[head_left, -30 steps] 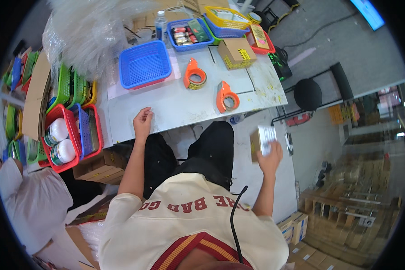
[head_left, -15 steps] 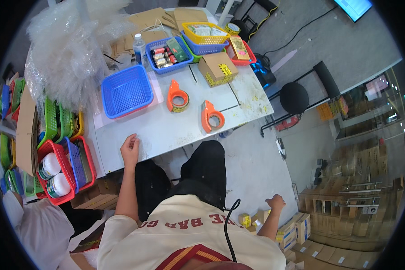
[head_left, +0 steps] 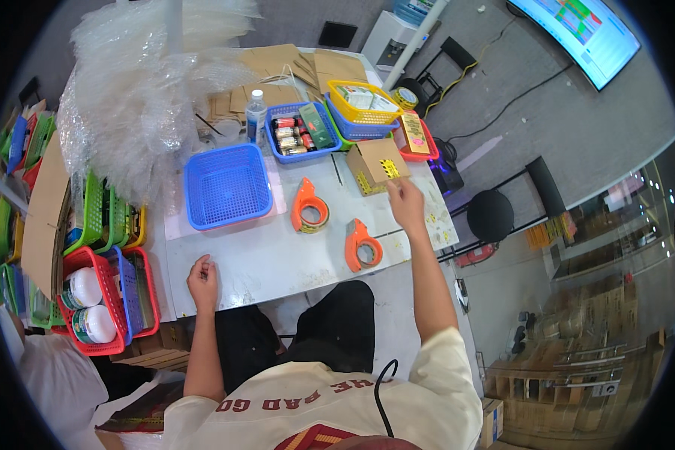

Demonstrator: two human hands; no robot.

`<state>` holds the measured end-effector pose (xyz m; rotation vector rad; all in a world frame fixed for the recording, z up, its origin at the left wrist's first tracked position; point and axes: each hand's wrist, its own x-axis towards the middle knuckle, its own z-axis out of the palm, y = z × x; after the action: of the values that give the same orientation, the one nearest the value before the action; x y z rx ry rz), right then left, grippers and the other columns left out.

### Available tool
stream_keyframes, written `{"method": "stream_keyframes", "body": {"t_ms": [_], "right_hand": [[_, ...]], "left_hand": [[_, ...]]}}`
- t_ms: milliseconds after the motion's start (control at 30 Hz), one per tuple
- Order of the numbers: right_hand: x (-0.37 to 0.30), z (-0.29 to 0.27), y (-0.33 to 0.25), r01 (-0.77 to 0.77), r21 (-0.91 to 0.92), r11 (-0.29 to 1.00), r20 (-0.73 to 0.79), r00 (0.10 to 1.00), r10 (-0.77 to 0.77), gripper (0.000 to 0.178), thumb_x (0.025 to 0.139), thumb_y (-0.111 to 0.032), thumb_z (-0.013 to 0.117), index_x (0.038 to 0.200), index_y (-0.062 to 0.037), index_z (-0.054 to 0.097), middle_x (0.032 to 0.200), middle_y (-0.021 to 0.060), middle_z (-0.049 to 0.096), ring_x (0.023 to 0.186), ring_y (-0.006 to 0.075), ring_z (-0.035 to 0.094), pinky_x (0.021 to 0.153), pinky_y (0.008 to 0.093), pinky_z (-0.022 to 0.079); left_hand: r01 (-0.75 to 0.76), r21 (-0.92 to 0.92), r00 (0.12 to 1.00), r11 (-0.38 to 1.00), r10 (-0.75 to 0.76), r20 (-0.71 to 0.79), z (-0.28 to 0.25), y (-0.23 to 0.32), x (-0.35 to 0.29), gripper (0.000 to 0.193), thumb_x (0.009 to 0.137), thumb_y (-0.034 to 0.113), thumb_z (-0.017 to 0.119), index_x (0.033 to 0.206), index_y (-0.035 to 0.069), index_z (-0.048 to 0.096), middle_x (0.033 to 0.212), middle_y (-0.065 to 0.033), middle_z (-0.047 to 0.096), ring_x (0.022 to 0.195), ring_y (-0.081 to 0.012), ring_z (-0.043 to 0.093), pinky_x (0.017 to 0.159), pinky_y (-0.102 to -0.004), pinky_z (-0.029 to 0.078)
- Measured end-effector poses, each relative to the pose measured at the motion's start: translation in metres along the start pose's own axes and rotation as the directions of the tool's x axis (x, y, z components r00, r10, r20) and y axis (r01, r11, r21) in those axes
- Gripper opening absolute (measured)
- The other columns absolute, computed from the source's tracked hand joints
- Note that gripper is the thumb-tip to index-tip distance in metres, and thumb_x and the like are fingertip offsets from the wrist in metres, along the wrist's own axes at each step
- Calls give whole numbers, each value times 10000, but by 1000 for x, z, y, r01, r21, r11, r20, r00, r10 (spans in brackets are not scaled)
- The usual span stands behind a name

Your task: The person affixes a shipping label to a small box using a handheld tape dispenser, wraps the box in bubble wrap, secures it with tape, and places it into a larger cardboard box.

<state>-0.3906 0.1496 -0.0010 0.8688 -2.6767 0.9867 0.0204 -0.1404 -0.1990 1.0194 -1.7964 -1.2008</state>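
My left hand [head_left: 202,283] rests over the near left part of the white table, its fingers loosely curled and nothing visible in them. Stretched forward, my right hand [head_left: 405,202] is at the near edge of a brown cardboard box [head_left: 369,159] with yellow-and-black tape. The fingers look apart and hold nothing visible; whether they touch the box I cannot tell. Two orange tape dispensers lie left of that arm: one dispenser [head_left: 305,196] farther back, the other dispenser [head_left: 353,251] near the front edge. A blue plastic basket [head_left: 190,184] stands beyond my left hand.
Behind are a basket of small bottles [head_left: 301,156], a water bottle [head_left: 255,120], a yellow basket [head_left: 363,112] stacked on others, and a red basket [head_left: 432,146]. Bubble wrap [head_left: 131,97] hangs at left above filled baskets [head_left: 101,300]. Another person's white sleeve [head_left: 56,375] shows lower left.
My right hand has swung from low at my right side up and forward to the box. My left hand stays near the table's front edge. The view has tilted up slightly.
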Motion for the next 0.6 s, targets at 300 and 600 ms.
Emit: {"method": "stream_keyframes", "body": {"t_ms": [300, 600], "right_hand": [[204, 114, -41, -46, -223, 974, -9, 999, 45, 522, 861, -310, 753, 1316, -71, 662, 1120, 262, 724, 1073, 402, 702, 935, 483, 547], [232, 116, -10, -25, -181, 983, -32, 999, 19, 287, 885, -220, 731, 1136, -82, 725, 1035, 255, 733, 1039, 435, 694, 893, 522, 542]], "left_hand": [[30, 7, 999, 1000, -30, -35, -2, 3, -1, 212, 936, 33, 668, 1137, -10, 718, 788, -3, 606, 720, -77, 530, 659, -243, 446], [34, -39, 998, 999, -36, -45, 0, 2, -1, 202, 929, 14, 665, 1121, -21, 716, 798, -10, 615, 718, -82, 535, 662, -243, 455]]}}
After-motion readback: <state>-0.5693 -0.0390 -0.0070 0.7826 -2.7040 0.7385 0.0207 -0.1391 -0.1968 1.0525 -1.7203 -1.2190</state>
